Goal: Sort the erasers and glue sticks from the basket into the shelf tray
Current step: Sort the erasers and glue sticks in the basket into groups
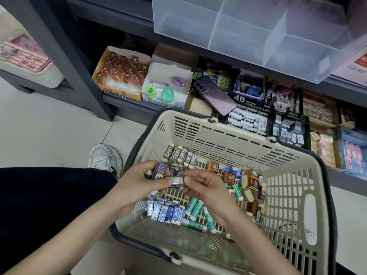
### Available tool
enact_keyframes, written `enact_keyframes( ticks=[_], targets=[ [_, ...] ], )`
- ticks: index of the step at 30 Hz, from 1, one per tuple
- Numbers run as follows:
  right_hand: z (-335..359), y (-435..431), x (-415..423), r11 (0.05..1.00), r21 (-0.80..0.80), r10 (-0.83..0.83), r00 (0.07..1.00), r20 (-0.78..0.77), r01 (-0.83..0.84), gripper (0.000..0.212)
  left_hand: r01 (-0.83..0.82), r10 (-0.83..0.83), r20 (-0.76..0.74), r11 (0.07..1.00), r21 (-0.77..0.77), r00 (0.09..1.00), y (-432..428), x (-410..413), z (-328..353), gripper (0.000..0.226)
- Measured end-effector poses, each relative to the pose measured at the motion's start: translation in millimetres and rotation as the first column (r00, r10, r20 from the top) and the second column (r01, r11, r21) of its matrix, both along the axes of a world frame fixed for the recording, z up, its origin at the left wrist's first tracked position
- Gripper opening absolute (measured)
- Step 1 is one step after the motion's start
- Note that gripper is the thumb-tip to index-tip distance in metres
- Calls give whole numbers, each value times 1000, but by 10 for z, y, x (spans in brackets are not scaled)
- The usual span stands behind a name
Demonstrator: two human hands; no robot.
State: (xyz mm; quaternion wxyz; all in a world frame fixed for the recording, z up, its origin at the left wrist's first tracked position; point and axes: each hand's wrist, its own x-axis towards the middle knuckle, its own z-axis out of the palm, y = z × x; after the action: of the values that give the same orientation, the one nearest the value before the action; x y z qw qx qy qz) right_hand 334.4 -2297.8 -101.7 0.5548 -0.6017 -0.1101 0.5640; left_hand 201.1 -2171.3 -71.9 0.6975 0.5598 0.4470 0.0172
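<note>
Two hands meet over a beige basket [198, 121] at the frame's centre. The left hand [142, 186] grips a stack of purple erasers [159, 170], count unclear. The right hand [201, 185] holds one small eraser [177, 180] against them, its fingers [191, 174] pinching it. In the basket lie about six brown erasers [179, 155], about seven blue erasers [164, 212] and five green glue sticks [195, 208]. A clear divided tray [238, 50] sits at the upper right.

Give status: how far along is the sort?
Done: nothing visible; the shelf tray compartments look empty. In hand: left hand grips purple erasers, right hand pinches a small wrapped piece. Left: blue erasers, green glue sticks and brown erasers lie in the basket.
</note>
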Motion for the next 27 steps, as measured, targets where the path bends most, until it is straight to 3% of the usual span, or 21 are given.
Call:
enact_keyframes(
  ticks=[3, 6, 11, 16, 23, 27],
  targets=[
    [-150, -34, 155, 980, -59, -189, 982, -16, 188, 16, -68, 68, 5, 997, -24, 998, 43, 8, 8, 13],
    [-414, 72, 319, 938, -171, -275, 948, 161, 301, 18, -156, 160, 35, 983, -99, 987, 103, 33, 36, 29],
    [-866, 601, 324, 944, -217, -137, 895, 425, 248, 25, -229, 261, 65, 921, -316, 963, 230, 92, 81, 33],
    [-1149, 1098, 319, 941, -253, -42, 818, 573, 225, 10, -184, 270, 146, 882, -434, 952, 334, 93, 143, 38],
    [-1199, 1124, 304, 926, -269, -82, 838, 540, 264, 18, -196, 229, 140, 956, -219, 963, 360, 87, 109, 36],
    [-650, 929, 231, 958, -138, -218, 952, 213, 250, 12, -124, 128, 125, 991, -41, 984, 337, 58, 77, 33]
  ],
)
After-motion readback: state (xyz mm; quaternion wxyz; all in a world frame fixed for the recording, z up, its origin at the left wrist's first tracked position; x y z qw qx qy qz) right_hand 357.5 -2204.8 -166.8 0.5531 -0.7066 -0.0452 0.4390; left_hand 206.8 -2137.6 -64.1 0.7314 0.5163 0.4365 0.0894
